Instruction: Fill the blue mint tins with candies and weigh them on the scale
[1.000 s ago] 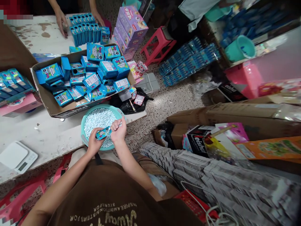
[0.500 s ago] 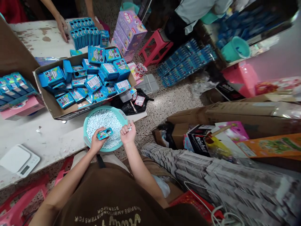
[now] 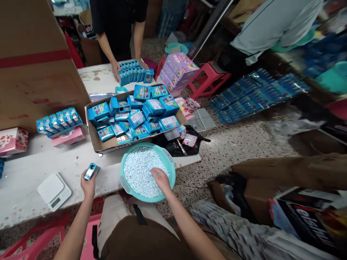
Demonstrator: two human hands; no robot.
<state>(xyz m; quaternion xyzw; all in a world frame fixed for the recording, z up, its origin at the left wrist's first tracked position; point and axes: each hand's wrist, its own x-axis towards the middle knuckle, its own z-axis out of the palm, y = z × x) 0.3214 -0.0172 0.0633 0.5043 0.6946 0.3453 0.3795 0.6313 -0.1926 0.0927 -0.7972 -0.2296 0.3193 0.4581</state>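
Observation:
My left hand (image 3: 88, 185) is shut on a small blue candy pack (image 3: 91, 171), holding it over the white table near the scale. My right hand (image 3: 161, 180) rests in a teal plastic basin (image 3: 170, 159), its fingers pressed into the heap of small white candies (image 3: 138, 172). I cannot tell whether those fingers hold any candies. Beyond the basin stands an open cardboard box (image 3: 107, 145) full of blue packs. A co-worker's hand (image 3: 116, 69) touches a row of blue packs (image 3: 131, 72) at the far end of the table.
A white digital kitchen scale (image 3: 54, 191) sits left of my left hand. More blue packs (image 3: 58, 121) stand in a row at the table's left. Red stools, stacked boxes and wrapped goods surround the table on the speckled floor (image 3: 230, 144).
My left hand has moved left, away from the basin, with the blue pack. My right hand has gone down into the candies. The view has swung, showing more of the room.

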